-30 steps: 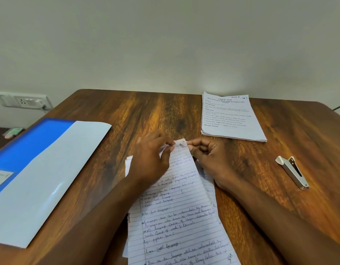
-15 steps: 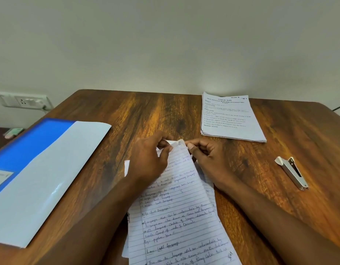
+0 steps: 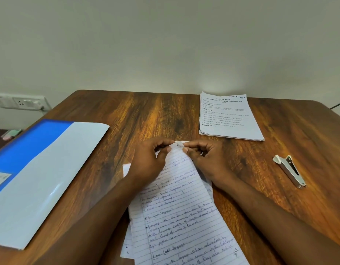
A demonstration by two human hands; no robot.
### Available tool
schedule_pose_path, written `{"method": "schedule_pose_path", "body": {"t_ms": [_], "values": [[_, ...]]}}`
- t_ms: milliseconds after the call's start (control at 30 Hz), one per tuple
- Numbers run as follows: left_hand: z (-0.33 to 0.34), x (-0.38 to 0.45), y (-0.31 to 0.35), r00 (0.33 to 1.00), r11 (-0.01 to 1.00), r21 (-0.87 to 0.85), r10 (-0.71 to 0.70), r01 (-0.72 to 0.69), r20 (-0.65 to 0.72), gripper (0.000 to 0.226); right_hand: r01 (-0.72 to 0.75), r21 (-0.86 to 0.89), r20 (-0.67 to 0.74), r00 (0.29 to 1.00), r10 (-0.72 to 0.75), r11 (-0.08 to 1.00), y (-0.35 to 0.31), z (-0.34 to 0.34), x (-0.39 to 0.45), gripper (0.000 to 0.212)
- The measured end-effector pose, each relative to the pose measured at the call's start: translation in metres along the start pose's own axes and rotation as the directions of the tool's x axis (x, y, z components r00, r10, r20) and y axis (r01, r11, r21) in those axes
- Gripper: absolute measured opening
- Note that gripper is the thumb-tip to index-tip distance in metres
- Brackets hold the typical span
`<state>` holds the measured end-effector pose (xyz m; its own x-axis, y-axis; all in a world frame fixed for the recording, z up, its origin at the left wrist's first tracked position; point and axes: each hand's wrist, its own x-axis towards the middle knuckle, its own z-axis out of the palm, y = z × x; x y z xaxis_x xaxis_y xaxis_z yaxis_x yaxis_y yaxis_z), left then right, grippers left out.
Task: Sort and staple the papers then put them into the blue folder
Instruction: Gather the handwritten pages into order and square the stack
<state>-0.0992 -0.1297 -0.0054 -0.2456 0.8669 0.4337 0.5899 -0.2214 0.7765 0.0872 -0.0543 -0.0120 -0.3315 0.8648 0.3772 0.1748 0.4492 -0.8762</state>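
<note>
Down the middle of the wooden table (image 3: 146, 115) runs the handwritten stack of papers (image 3: 180, 213), long axis going from the near edge away toward the wall, leaning slightly left at the far end, its top edge pointing at the wall. Both hands meet at that far top edge: the left hand (image 3: 148, 161) lies over the upper left part of the sheets, thumb and forefinger pinching the top corner, and the right hand (image 3: 207, 159) comes in from the other side, fingers curled, pinching the same corner just beside a small circled mark. Everything else of the stack trails back from the hands toward the person, between the two forearms. Lined white sheets, blue and dark ink, headings underlined, lower pages peeking out unevenly at the left and right. Off to the left, well apart, lies the blue folder (image 3: 31, 142) with a pale flap across it. Over on the right sits the stapler (image 3: 289, 171), untouched, and behind it a printed stack (image 3: 228, 119) near the far edge.
</note>
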Motion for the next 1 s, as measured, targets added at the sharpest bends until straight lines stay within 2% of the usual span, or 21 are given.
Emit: {"method": "schedule_pose_path", "body": {"t_ms": [133, 200, 267, 333, 467, 533, 633, 700, 800, 900, 1000], "values": [[-0.001, 0.002, -0.002, 0.999, 0.998, -0.041, -0.048, 0.047, -0.013, 0.020, -0.108, -0.029, -0.049, 0.993, 0.106, 0.994, -0.010, -0.016, 0.013, 0.013], [-0.001, 0.002, -0.004, 0.998, 0.998, -0.044, -0.054, 0.054, -0.015, 0.021, -0.196, -0.140, -0.146, 0.974, 0.175, 0.971, -0.010, -0.035, 0.022, 0.012], [-0.001, 0.002, -0.005, 0.999, 0.998, -0.039, -0.045, 0.045, -0.017, 0.021, -0.292, -0.284, -0.186, 0.951, 0.246, 0.913, -0.007, -0.052, 0.028, 0.015], [0.000, 0.002, -0.005, 0.999, 0.999, -0.031, -0.037, 0.036, -0.014, 0.020, -0.383, -0.388, -0.158, 0.924, 0.349, 0.838, -0.005, -0.063, 0.029, 0.026], [0.000, 0.003, -0.003, 1.000, 1.000, -0.014, -0.011, 0.011, 0.000, 0.021, -0.440, -0.335, -0.014, 0.887, 0.462, 0.833, -0.012, -0.067, 0.028, 0.029], [-0.001, 0.003, -0.003, 1.000, 1.000, -0.017, -0.014, 0.014, 0.015, 0.021, -0.420, -0.309, 0.026, 0.893, 0.449, 0.853, -0.013, -0.060, 0.025, 0.023], [-0.002, 0.003, -0.001, 1.000, 0.999, -0.027, -0.028, 0.028, 0.014, 0.021, -0.349, -0.265, -0.023, 0.934, 0.356, 0.899, -0.010, -0.045, 0.020, 0.009], [-0.003, 0.002, 0.001, 0.999, 0.999, -0.037, -0.039, 0.040, 0.008, 0.020, -0.313, -0.143, -0.043, 0.950, 0.310, 0.939, -0.009, -0.036, 0.018, 0.001], [-0.005, 0.001, 0.006, 0.999, 0.998, -0.043, -0.052, 0.052, 0.014, 0.019, -0.285, 0.009, -0.050, 0.957, 0.285, 0.958, -0.008, -0.031, 0.018, 0.004], [-0.007, -0.002, 0.013, 1.000, 0.999, -0.022, -0.027, 0.027, 0.003, 0.018, -0.228, -0.036, -0.046, 0.973, 0.226, 0.973, -0.010, -0.035, 0.018, 0.004], [-0.008, -0.003, 0.018, 0.999, 0.999, -0.014, 0.049, -0.050, -0.015, 0.018, -0.209, -0.093, 0.041, 0.976, 0.213, 0.974, -0.015, -0.041, 0.020, 0.004]]}}
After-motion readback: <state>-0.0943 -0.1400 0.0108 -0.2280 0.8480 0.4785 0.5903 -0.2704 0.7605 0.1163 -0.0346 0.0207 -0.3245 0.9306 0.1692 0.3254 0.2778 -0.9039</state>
